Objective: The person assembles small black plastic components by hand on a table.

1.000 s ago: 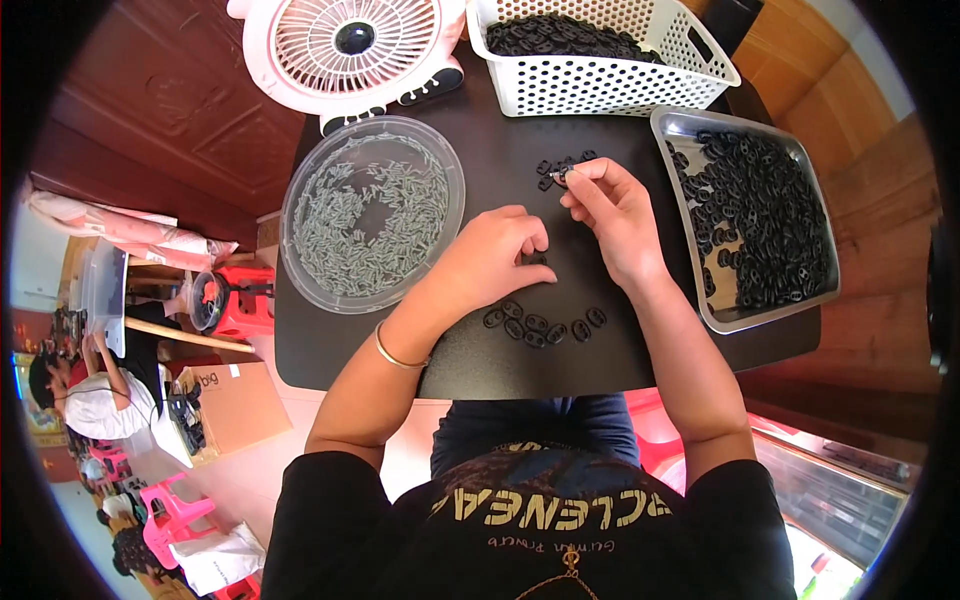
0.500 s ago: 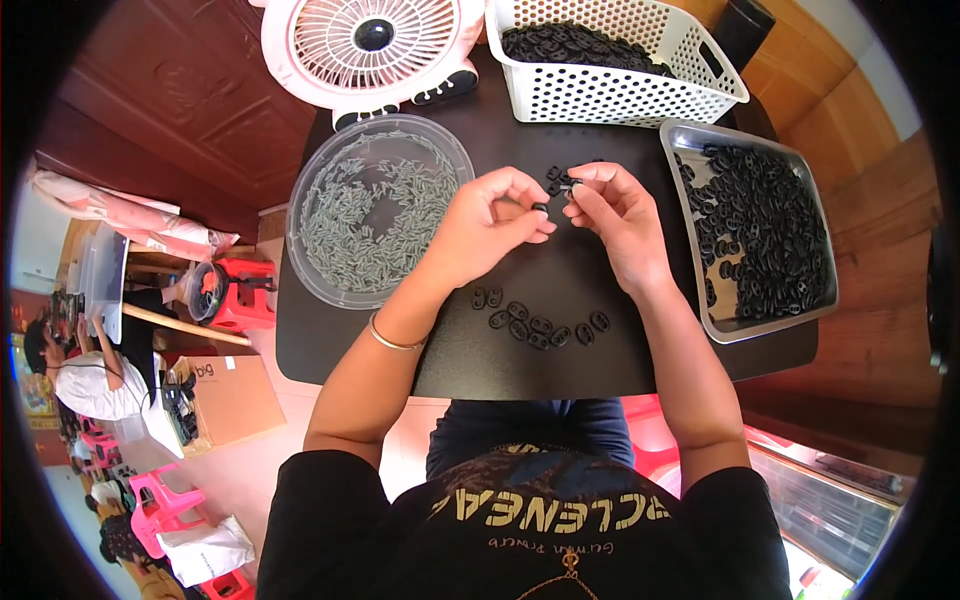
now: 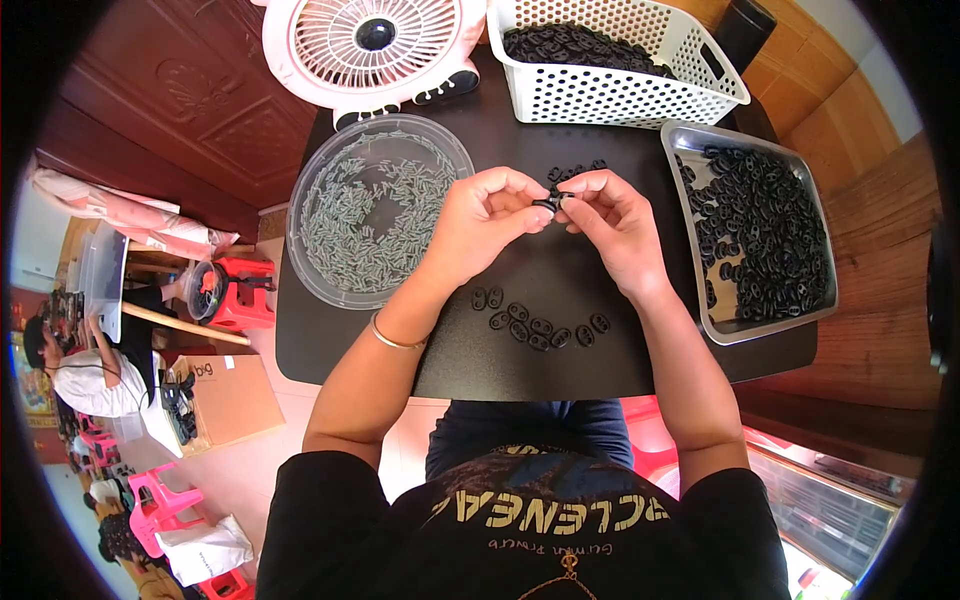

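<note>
Pinching small black oval part (image 3: 549,201) between both hands over table (image 3: 480,350) centre: left hand (image 3: 488,222) fingertips pressed together on it, right hand (image 3: 612,222) likewise. Clear round dish (image 3: 372,210) of pale pins near left edge, metal tray (image 3: 752,232) of black parts at right edge, both within reach. Row of black pieces (image 3: 540,325) near front edge.

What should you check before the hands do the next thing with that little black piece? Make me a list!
1. Small black oval piece pinched between both hands: ok.
2. Left hand and right hand meet above the black table: ok.
3. Round clear plastic dish of thin grey pins close beside left hand: ok.
4. Silver metal tray of black pieces close beside right hand: ok.
5. Row of black oval pieces lies apart from the hands: ok.
6. Pin already in the held piece: cannot tell.
</note>
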Demonstrator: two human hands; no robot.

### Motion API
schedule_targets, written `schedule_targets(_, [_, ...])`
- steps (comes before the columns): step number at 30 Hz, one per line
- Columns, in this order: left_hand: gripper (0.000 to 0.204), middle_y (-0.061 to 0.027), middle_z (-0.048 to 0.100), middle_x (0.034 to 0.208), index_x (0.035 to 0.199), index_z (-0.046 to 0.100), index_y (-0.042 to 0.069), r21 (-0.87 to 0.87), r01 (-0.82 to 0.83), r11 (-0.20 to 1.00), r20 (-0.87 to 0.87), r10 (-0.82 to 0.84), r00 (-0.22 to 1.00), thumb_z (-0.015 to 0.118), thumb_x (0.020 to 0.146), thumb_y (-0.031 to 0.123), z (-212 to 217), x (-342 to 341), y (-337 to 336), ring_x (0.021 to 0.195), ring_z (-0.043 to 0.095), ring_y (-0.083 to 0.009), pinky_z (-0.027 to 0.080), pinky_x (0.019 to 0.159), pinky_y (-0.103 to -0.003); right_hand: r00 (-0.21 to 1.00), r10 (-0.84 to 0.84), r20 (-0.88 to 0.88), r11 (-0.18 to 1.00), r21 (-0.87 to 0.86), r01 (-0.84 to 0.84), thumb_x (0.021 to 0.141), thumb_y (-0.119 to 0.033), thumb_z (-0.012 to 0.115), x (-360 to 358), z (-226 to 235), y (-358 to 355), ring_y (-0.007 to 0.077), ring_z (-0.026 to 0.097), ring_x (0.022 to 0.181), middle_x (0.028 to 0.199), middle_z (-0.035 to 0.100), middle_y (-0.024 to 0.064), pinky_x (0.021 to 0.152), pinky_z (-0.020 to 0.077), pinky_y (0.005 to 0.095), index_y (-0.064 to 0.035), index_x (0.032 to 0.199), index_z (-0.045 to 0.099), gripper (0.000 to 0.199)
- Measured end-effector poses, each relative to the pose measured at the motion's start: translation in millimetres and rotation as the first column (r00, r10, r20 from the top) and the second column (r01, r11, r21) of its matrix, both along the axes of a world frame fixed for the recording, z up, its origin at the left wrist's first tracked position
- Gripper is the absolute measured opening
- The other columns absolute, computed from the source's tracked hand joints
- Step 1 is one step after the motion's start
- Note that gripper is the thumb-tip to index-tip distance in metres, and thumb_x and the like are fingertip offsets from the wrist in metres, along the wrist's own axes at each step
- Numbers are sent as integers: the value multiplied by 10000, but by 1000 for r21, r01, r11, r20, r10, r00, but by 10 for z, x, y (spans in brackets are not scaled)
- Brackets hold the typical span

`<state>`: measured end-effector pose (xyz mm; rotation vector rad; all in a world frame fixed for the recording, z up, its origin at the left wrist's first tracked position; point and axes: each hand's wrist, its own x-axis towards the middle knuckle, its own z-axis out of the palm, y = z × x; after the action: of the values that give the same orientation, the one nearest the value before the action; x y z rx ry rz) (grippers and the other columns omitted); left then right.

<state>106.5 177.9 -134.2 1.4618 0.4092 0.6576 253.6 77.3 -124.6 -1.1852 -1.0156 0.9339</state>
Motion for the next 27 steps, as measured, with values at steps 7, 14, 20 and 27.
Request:
schedule_targets(7, [111, -110, 602, 937, 900, 595, -37, -104, 14, 995, 110, -2, 994, 592, 790, -18, 45, 31, -25, 796, 607, -159, 519, 742, -267, 999, 6, -40, 1000, 12, -5, 843, -17, 531, 12, -17, 1, 82, 580, 780, 869, 591, 25, 680, 446, 208, -19, 964, 549, 123])
schedule_targets(14, [152, -99, 574, 979, 940, 592, -23, -281, 88, 956, 181, -38, 983, 591, 788, -19, -16, 20, 2, 876, 583, -157, 501, 819, -293, 1000, -9, -24, 1000, 14, 9, 838, -29, 543, 0, -27, -1, 76, 573, 765, 855, 585, 20, 665, 443, 209, -27, 956, 555, 118])
schedule_targets(20, [206, -97, 588, 976, 993, 572, -21, -352, 64, 934, 184, 2, 983, 596, 788, -13, -10, 30, 7, 874, 579, -141, 491, 846, -297, 999, -31, -20, 999, 15, 31, 832, -41, 557, 5, -31, 3, 69, 564, 749, 848, 583, 8, 658, 441, 203, -39, 945, 563, 113])
schedule_targets(27, [188, -87, 594, 972, 992, 573, -15, -352, 72, 933, 186, -6, 982, 586, 807, 16, -8, 29, -20, 895, 579, -141, 489, 849, -294, 999, -46, 11, 999, 2, 46, 830, -47, 563, -33, -31, 11, 62, 555, 745, 835, 584, 2, 651, 442, 198, -41, 931, 565, 101])
